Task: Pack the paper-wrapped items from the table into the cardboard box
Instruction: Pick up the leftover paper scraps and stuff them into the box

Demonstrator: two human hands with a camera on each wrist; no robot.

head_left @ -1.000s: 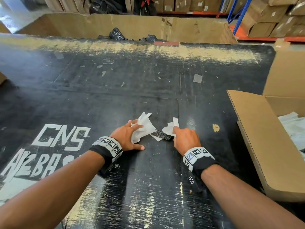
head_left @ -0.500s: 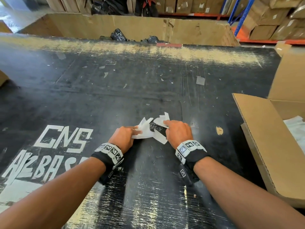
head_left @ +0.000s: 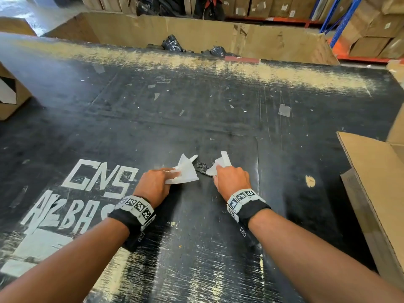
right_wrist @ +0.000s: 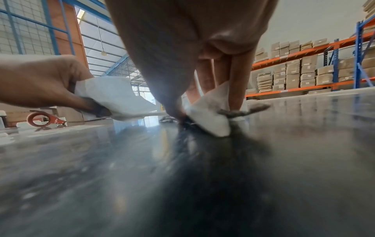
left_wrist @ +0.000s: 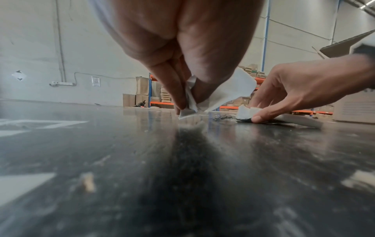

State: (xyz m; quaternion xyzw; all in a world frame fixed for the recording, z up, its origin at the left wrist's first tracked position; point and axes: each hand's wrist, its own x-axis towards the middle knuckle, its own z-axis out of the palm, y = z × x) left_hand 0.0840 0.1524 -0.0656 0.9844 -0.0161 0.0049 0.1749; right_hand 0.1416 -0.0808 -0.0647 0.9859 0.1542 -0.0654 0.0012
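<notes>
A small dark patterned item (head_left: 202,166) lies on the black table (head_left: 196,110), with white wrapping paper (head_left: 185,171) spread to both sides of it. My left hand (head_left: 156,184) pinches the left end of the paper (left_wrist: 223,91) and holds it just above the table. My right hand (head_left: 230,179) pinches the right end of the paper (right_wrist: 211,115) against the table, over the dark item (right_wrist: 186,121). The open cardboard box (head_left: 371,182) stands at the right edge, about a hand's width from my right hand.
A large cardboard bin (head_left: 218,33) with black bags stands behind the table. A smaller box (head_left: 13,92) sits at the left edge. A red tape dispenser (right_wrist: 40,118) lies beyond my left hand. Shelves of boxes (right_wrist: 304,72) fill the background. Paper scraps dot the table.
Both hands came close together over the item, then drew apart, each still holding an end of the paper. The dark item shows between them again.
</notes>
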